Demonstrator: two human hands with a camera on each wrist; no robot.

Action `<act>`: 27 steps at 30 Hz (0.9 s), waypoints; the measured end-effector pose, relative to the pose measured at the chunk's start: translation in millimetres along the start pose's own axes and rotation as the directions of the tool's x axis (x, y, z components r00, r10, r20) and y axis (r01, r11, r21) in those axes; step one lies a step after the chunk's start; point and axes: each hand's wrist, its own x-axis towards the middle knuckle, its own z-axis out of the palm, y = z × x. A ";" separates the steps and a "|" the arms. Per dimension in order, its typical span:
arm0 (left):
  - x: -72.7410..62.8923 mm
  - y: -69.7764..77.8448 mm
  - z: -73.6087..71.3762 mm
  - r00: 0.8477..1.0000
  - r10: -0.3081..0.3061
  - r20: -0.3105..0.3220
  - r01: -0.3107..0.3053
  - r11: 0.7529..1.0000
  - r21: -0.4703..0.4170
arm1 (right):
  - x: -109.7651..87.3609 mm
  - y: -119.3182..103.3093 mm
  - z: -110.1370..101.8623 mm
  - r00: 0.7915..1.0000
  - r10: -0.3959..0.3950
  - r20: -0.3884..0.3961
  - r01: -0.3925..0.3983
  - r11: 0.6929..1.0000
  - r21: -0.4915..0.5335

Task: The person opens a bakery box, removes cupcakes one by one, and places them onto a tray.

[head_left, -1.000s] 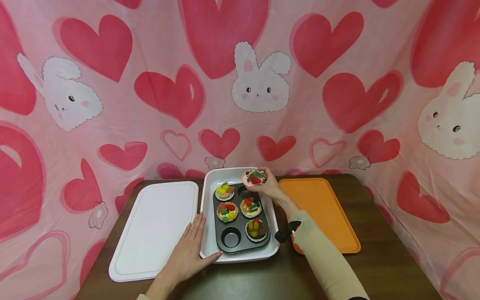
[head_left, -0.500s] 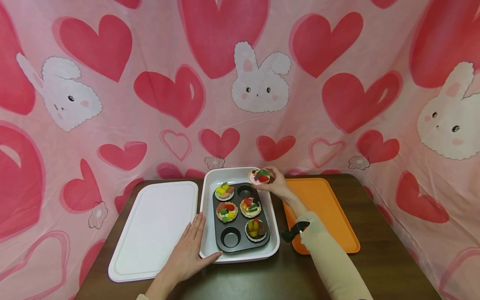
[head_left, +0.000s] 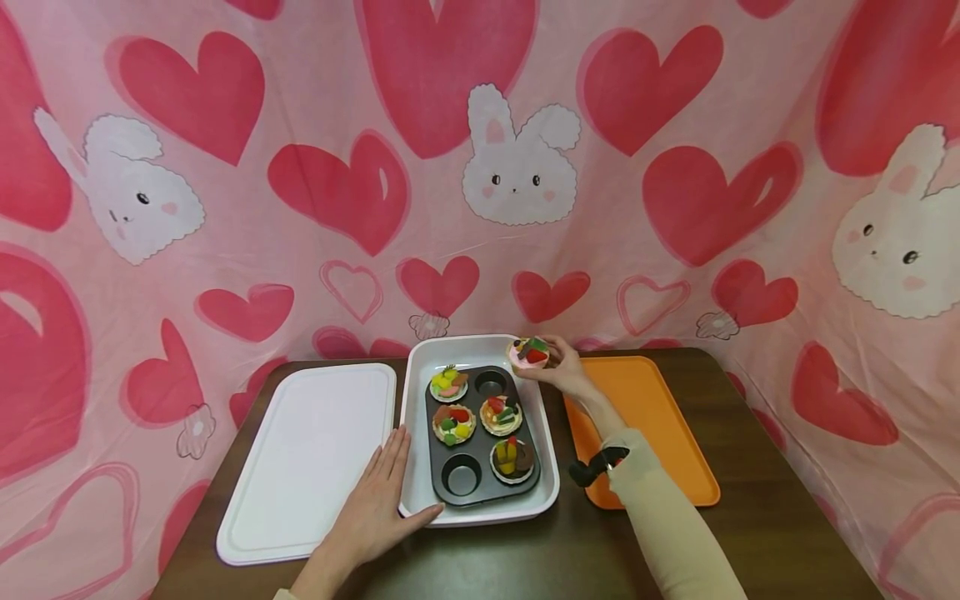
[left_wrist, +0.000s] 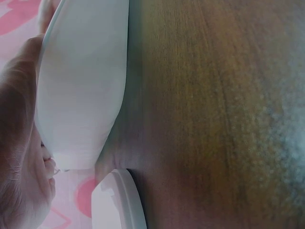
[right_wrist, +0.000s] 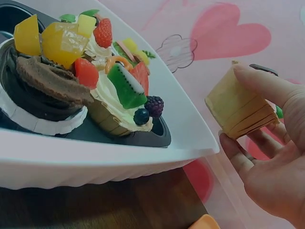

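Hands apart, the right hand (head_left: 566, 372) pinches a pink-creamed cupcake (head_left: 528, 353) between thumb and fingers, while the left hand (head_left: 378, 496) rests with straight fingers along the left side of a deep white tray (head_left: 544, 475), thumb laid over its near rim. Raised off the tin, the cupcake is near the tray's far right corner; its case shows tan, creased and papery in the right wrist view, with red and green pieces on top. Inside the tray lies a dark, smooth muffin tin (head_left: 485, 486) with rounded corners, its round wells bearing four more cupcakes: a yellow-topped one (head_left: 449, 385), one with red, green and yellow bits (head_left: 454, 425), one of pale cream with glossy kiwi and berries (head_left: 501, 415), and a dark one (head_left: 512, 460) with a ridged brown swirl and translucent yellow chunks. To the left lies a flat white panel (head_left: 315, 458) with a raised edge, to the right a shallow orange tray (head_left: 652, 417), both on the brown wood-grained desk (head_left: 750, 442). Behind hangs pink cloth (head_left: 480, 242), softly creased, printed with hearts and fluffy-edged rabbits
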 end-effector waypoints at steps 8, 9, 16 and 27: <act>-0.6 1.5 -0.7 1.000 0.001 -0.015 -0.001 1.000 -0.011 | -5.1 4.1 -9.1 1.000 0.018 -0.024 -0.018 1.000 0.019; -0.5 1.5 -1.1 1.000 0.000 -0.012 0.000 1.000 -0.012 | -5.6 4.5 -10.6 1.000 0.020 -0.024 -0.019 1.000 0.015; 0.9 0.8 -3.1 1.000 -0.012 0.024 0.013 1.000 -0.012 | -7.0 11.2 -19.6 0.999 0.017 -0.042 -0.018 1.000 -0.024; 0.4 1.7 -2.0 0.999 0.023 -0.030 -0.022 1.000 0.003 | -8.6 20.9 -34.9 0.992 0.012 -0.128 -0.011 1.000 0.009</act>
